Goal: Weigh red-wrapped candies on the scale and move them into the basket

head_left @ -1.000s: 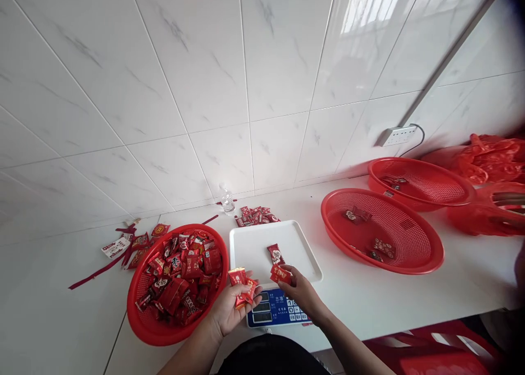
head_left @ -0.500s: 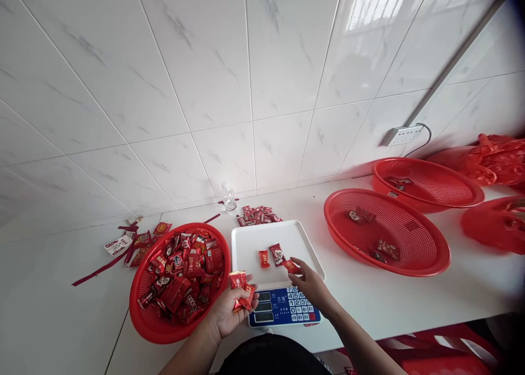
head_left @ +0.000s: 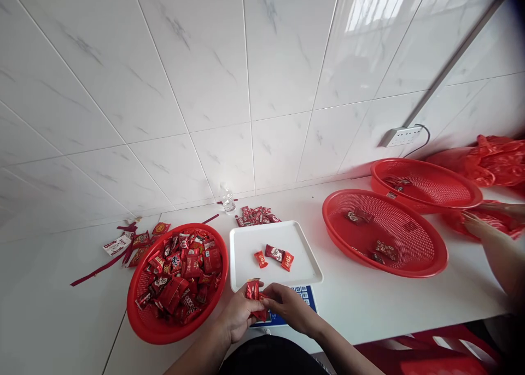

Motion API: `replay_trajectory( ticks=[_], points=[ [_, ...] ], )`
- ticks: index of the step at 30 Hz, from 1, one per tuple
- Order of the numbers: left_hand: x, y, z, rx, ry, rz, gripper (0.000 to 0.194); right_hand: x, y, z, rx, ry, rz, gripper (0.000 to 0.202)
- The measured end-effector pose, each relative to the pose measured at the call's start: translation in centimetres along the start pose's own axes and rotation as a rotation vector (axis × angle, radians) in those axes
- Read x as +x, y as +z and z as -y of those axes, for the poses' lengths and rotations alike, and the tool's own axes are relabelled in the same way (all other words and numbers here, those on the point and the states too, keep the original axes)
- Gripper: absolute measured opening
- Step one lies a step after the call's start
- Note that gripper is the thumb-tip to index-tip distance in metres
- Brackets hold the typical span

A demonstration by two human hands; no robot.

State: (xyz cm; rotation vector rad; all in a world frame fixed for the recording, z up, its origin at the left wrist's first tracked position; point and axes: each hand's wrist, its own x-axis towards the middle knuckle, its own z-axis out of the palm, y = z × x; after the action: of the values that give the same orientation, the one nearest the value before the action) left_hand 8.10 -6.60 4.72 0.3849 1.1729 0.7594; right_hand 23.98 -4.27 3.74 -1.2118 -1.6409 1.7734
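My left hand (head_left: 238, 314) is closed around a few red wrapped candies (head_left: 253, 289), just in front of the tray. Against them my right hand (head_left: 292, 308) pinches with thumb and fingers at one of the red packets; fingers partly hide it. Beyond both hands is a digital scale with a white tray (head_left: 241, 276) and a blue keypad panel (head_left: 309, 297), largely covered by my hands. On that tray lie a dark red candy (head_left: 274, 251) and two small orange-red candies, one at the left (head_left: 260, 259) and another touching the dark one's right end (head_left: 287, 262).
A red basket (head_left: 141, 323) full of candies stands left. Candy packets (head_left: 256, 216) and a clear bottle (head_left: 227, 198) sit behind the scale. Two red baskets (head_left: 426, 255) with few packets stand right. Another person's hands (head_left: 478, 224) touch a red bag at far right.
My right hand has let go of an orange-red candy on the tray and come back to the candies in my left hand. Another person's hands have appeared at far right.
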Motion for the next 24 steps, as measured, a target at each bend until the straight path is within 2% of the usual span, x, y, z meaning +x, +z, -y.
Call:
replay_trajectory(
  ticks=[3, 6, 10, 12, 15, 18, 21, 24],
  points=[
    [0.0, 0.2, 0.1, -0.015, -0.017, 0.006, 0.059, 0.3, 0.1, -0.4, 0.088, 0.023, -0.032, 0.022],
    [0.3, 0.0, 0.1, -0.063, -0.017, -0.013, 0.050, 0.8, -0.6, -0.8, 0.124, 0.032, -0.087, 0.018],
    [0.5, -0.5, -0.4, -0.116, 0.001, -0.159, 0.031, 1.6, -2.4, -1.5, 0.134, 0.044, -0.288, 0.022],
    [0.5, -0.7, -0.8, -0.133, -0.008, -0.219, 0.028, 1.8, -3.4, -1.9, 0.104, 0.063, -0.375, 0.026],
    [0.4, -1.0, -1.1, -0.101, -0.010, -0.226, 0.028, 1.7, -4.0, -2.0, -0.031, 0.079, -0.427, 0.030],
    [0.1, -1.0, -1.0, 0.025, 0.020, -0.158, 0.025, 1.2, -3.4, -1.4, -0.123, 0.056, -0.354, 0.030],
    [-0.2, -0.7, -0.7, 0.198, 0.034, -0.050, 0.027, 0.8, -2.1, -0.5, -0.128, -0.021, -0.157, 0.029],
    [-0.5, -0.3, -0.6, 0.324, 0.048, 0.007, 0.029, 0.7, -0.9, 0.0, -0.183, -0.063, -0.022, 0.016]
  ],
)
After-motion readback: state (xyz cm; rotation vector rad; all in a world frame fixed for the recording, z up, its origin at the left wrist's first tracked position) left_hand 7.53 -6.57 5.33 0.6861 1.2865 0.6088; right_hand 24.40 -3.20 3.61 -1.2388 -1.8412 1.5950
